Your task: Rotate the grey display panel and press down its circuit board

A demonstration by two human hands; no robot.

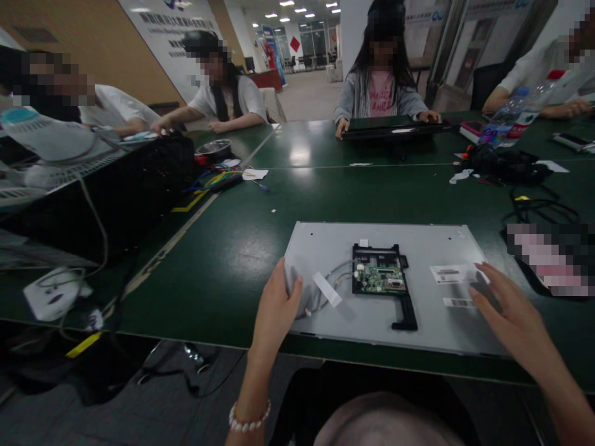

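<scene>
A grey metal display panel (325, 241) lies flat, back side up, on the green table near its front edge. In its middle sits a black plastic bracket (409, 313) around a green circuit board (379, 280). Grey cables (337, 272) run left from the board, partly under a strip of white tape (326, 290). My left hand (275, 303) is at the panel's left edge, fingers stretched and thumb apart. Over the right edge, beside white barcode labels (453, 274), my right hand (511, 316) has its fingers spread. Whether either hand touches the panel is hard to tell.
Across the table (223, 248), a person handles a dark flat panel (395, 131); other people sit left and right. A large black monitor (116, 186) stands at left, with wires (218, 178) beyond it. Bottles (530, 111), black cables (542, 204) and a phone-like object (548, 260) lie right.
</scene>
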